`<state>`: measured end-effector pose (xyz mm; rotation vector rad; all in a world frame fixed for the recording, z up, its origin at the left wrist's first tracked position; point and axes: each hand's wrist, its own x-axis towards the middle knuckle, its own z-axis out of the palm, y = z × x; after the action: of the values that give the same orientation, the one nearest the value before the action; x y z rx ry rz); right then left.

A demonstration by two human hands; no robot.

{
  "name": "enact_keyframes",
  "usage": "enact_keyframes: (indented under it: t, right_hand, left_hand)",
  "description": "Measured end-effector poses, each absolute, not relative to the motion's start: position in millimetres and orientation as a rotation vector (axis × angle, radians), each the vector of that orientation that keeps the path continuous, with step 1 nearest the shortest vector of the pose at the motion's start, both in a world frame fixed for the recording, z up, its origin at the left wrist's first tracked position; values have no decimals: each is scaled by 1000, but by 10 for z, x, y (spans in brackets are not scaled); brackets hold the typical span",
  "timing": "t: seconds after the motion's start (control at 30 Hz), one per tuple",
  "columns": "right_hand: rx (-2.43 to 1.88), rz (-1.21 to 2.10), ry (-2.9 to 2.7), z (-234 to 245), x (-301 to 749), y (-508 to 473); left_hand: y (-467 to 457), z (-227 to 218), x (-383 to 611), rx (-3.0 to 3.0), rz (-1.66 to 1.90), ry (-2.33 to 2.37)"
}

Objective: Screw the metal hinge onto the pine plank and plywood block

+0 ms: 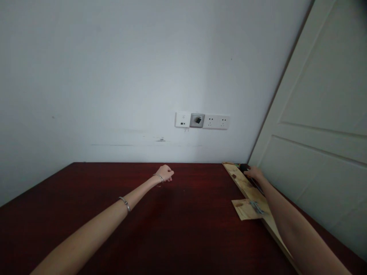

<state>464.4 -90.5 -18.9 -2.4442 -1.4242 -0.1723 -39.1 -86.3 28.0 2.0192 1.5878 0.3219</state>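
My left hand (165, 173) hovers over or rests on the dark red tabletop (177, 229) near its far edge, fingers curled in. Whether anything is inside them cannot be seen. At the far right, my right hand (254, 173) has its fingers closed round a black object (244, 168), whose kind is too small and dark to make out. A thin dark strip shows beneath that wrist. Under and beside the right arm lies a long pale wooden board (242, 182). A small flat wood piece (242, 210) juts out to its left, with several thin metal pieces (256, 207) on top.
A white wall (129, 76) rises behind the table. It carries a white socket plate (216, 122), a grey socket with a black plug (197, 120) and a white network plate (182, 120). A white panelled door (321, 114) leans along the right side.
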Motion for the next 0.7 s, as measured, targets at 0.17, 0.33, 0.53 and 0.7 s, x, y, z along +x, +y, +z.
enact_keyframes:
  t: [0.17, 0.33, 0.53, 0.7]
  right_hand:
    - [-2529, -202, -1466, 29, 4347, -918]
    - [-2319, -391, -1680, 254, 3703, -844]
    - [-1997, -336, -2083, 169, 2684, -863]
    - [-1811, -197, -2255, -132, 1848, -1151]
  left_hand:
    - [-796, 210, -633, 2169, 457, 1758]
    - [-854, 101, -897, 2137, 338, 1986]
    - [-966, -37, -1165, 2036, 158, 2152]
    - [-1062, -146, -1301, 2064, 50, 2146]
